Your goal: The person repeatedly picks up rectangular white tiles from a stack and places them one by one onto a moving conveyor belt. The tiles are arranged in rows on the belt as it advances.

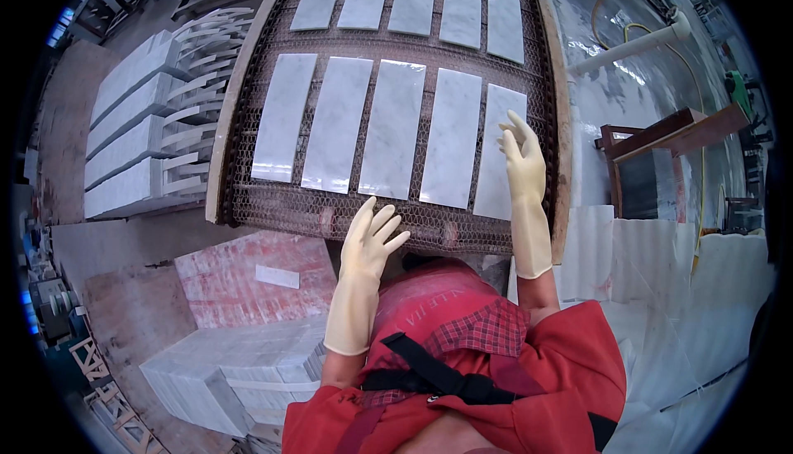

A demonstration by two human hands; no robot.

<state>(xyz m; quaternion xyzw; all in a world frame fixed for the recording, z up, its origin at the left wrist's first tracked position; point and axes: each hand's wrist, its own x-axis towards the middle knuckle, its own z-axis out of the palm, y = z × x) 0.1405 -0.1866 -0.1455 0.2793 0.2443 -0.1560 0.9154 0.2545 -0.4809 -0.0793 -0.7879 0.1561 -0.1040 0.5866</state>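
Note:
Rows of pale grey-veined stone tiles lie flat on a wire-mesh conveyor belt point(347, 209) in front of me. Both my hands wear cream rubber gloves. My left hand point(372, 239) is over the near end of the belt, fingers spread and holding nothing, just below the middle tile point(393, 130). Over the rightmost tile point(496, 161) of the near row is my right hand point(524, 156), its fingers apart and partly bent. Whether its fingertips touch that tile I cannot tell. A second row, with a tile point(412, 0) at its middle, lies farther up the belt.
Stacked tiles point(124, 140) with pale strips stand left of the belt. More stacked tiles point(190, 371) sit at lower left, beside a reddish board point(248, 289) bearing a small white piece point(277, 276). Wooden rails point(553, 107) edge the belt. A brown frame point(661, 144) stands at right.

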